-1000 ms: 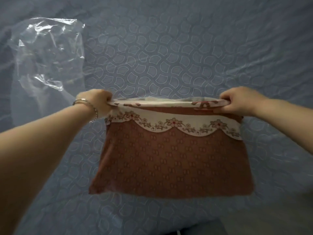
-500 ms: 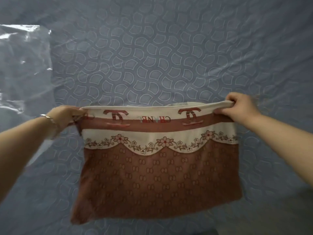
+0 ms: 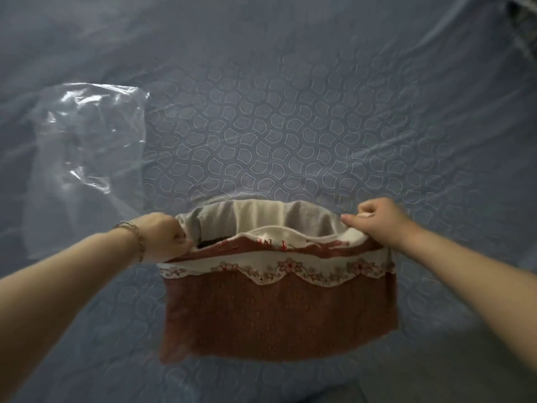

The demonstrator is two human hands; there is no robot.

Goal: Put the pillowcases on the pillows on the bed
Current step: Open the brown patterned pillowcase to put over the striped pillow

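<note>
With left hand (image 3: 164, 237) and right hand (image 3: 380, 221) well apart, each clenched on one end of the open mouth of the pillowcase (image 3: 276, 309), holding it spread above the blue bed (image 3: 290, 126); clear plastic bag (image 3: 87, 141) lying at left.

Pillowcase (image 3: 279, 315) mouth pulled open (pale lining apparently showing).

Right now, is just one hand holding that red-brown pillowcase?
No, the left hand and the right hand each grip a top corner of the pillowcase, spreading its mouth open.
</note>
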